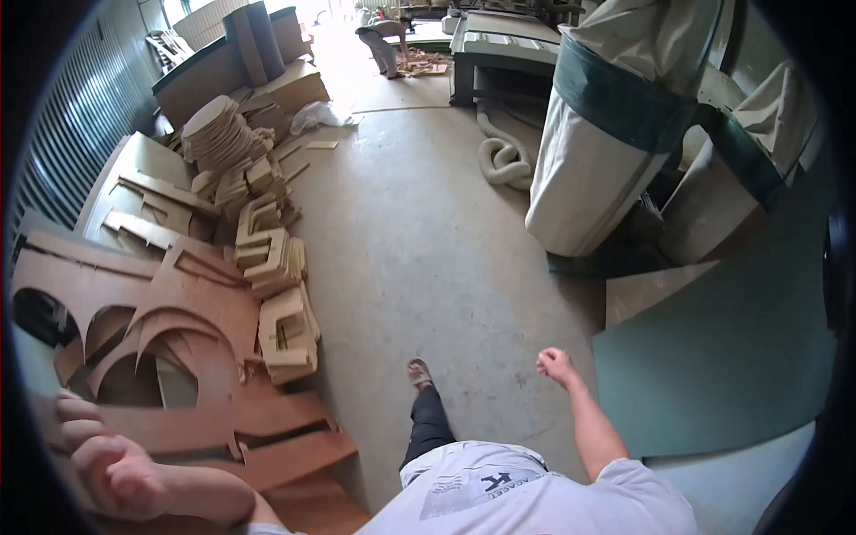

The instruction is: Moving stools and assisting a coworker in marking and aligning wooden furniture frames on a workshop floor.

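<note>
My left hand [111, 459] is raised at the lower left, close to the view's dark rim. Its fingers are curled, and whatever they may hold is hidden. Behind it lie reddish-brown cut-out boards [201, 294] with large curved openings, piled on one another. My right hand [555, 366] hangs out over the floor on the right, loosely closed with nothing seen in it. Nearest to that hand is a big green sheet [704, 366]. One foot in a sandal [419, 373] is stretched forward on the concrete floor [410, 232].
Stacked wooden cut-outs [287, 334] line the left side, with rounded board pieces [214, 134] farther back. On the right stand a large white bag collector [606, 152] and a coiled hose [506, 160]. Far ahead, another person [383, 45] bends over wood scraps [422, 64] beside a machine [508, 45].
</note>
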### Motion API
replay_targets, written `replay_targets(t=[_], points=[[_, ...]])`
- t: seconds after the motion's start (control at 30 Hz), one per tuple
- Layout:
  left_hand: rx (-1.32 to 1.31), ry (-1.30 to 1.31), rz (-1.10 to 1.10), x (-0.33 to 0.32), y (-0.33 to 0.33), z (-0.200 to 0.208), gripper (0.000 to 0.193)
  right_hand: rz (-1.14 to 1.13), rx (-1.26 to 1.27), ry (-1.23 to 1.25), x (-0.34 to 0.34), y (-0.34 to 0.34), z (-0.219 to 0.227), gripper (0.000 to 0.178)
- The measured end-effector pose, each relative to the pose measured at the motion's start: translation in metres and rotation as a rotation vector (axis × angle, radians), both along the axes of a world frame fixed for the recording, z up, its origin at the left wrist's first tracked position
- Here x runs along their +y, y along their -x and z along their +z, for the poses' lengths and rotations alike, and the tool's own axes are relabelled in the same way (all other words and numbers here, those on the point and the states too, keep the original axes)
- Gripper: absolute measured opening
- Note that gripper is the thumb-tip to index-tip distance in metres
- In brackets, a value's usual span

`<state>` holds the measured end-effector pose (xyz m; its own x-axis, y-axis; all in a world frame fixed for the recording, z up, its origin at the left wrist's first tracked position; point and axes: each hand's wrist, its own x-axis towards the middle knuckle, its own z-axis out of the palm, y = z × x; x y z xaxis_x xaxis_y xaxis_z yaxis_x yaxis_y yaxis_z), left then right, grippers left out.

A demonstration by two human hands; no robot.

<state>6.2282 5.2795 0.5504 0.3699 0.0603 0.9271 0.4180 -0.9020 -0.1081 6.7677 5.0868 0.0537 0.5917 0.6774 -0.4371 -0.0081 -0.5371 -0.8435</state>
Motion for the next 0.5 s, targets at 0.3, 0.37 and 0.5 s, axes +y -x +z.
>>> replay_targets(t=[0.3, 0.37, 0.5], points=[[-0.433, 1.067, 0.184, 0.393, -0.190, -0.295, 0.036, -0.057, 0.335, 0.674, 0.098, -0.068, -0.060, 0.018], [-0.371, 1.226, 0.149, 0.442, -0.254, -0.362, 0.034, -0.242, 0.365, 0.611, 0.147, -0.090, -0.064, 0.020], [-0.041, 1.491, -0.078, 0.516, -0.387, -0.385, 0.024, -0.193, 0.386, 0.721, 0.234, -0.123, -0.075, 0.020]])
